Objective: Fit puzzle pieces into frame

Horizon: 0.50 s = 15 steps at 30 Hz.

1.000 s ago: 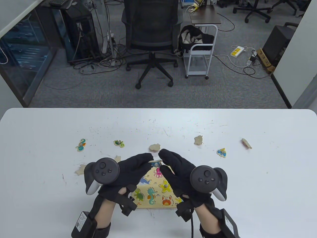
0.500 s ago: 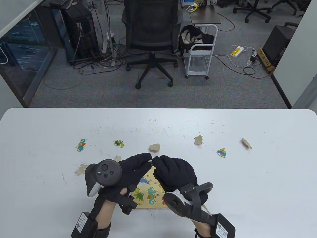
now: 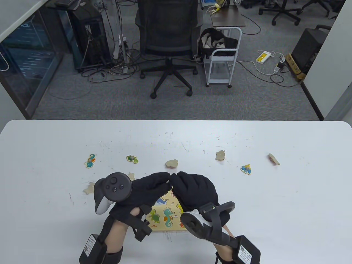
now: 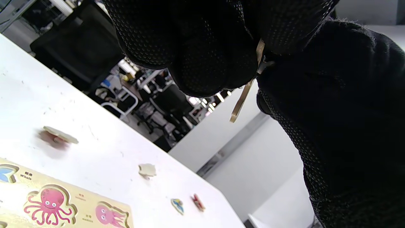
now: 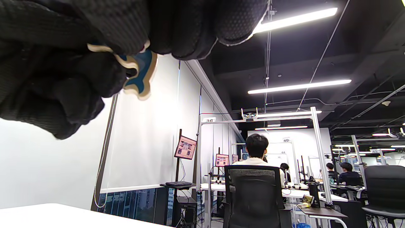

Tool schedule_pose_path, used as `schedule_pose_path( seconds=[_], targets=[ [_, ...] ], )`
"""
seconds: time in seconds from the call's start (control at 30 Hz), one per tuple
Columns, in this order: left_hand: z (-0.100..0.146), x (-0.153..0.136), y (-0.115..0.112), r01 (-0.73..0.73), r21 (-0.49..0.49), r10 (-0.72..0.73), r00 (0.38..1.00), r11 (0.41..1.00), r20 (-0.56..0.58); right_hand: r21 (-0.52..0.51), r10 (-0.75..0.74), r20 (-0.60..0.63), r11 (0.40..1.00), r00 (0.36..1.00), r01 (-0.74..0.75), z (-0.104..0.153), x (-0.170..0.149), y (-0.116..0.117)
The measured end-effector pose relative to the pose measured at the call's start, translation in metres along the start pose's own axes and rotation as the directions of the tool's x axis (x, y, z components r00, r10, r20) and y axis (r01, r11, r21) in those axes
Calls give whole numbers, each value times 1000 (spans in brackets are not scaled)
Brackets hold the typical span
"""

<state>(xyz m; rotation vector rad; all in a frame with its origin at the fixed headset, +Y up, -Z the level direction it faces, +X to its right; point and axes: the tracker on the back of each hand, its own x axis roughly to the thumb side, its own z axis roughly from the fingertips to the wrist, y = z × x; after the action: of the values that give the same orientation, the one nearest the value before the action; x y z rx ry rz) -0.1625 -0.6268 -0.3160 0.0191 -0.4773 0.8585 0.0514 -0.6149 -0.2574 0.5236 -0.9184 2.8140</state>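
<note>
The wooden puzzle frame [image 3: 165, 228] lies at the near middle of the table, mostly covered by both hands. Printed sea animals show on it, also in the left wrist view [image 4: 63, 202]. My left hand [image 3: 164, 177] and right hand [image 3: 176, 180] meet fingertip to fingertip above the frame's far edge. Together they pinch a blue, cream-edged puzzle piece [image 5: 139, 76], seen edge-on in the left wrist view [image 4: 242, 98]. The piece is held off the table and is hidden in the table view.
Loose pieces lie beyond the frame: a seahorse [image 3: 90, 161], a turtle [image 3: 132, 159], a fish [image 3: 246, 169], and face-down ones [image 3: 172, 163], [image 3: 220, 155], [image 3: 274, 159]. Two more face-down pieces [image 3: 89, 188], [image 3: 131, 176] lie by my left hand.
My right hand has rolled over, its tracker now facing the near edge, and its fingers have closed onto the piece my left hand was holding. The left hand has barely moved.
</note>
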Motion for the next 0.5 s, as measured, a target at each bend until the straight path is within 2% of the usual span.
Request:
schedule_pose_path(
  seconds=[0.4,0.5],
  targets=[
    [-2,0,-2,23,-17,-23,1000,1000,-2,24,-27,-19,999,999,28,-3,-5,2],
    [-1,-2,2,51,5,-51,999,999,-6,52,-33,-27,998,999,34,-5,-8,6]
  ],
)
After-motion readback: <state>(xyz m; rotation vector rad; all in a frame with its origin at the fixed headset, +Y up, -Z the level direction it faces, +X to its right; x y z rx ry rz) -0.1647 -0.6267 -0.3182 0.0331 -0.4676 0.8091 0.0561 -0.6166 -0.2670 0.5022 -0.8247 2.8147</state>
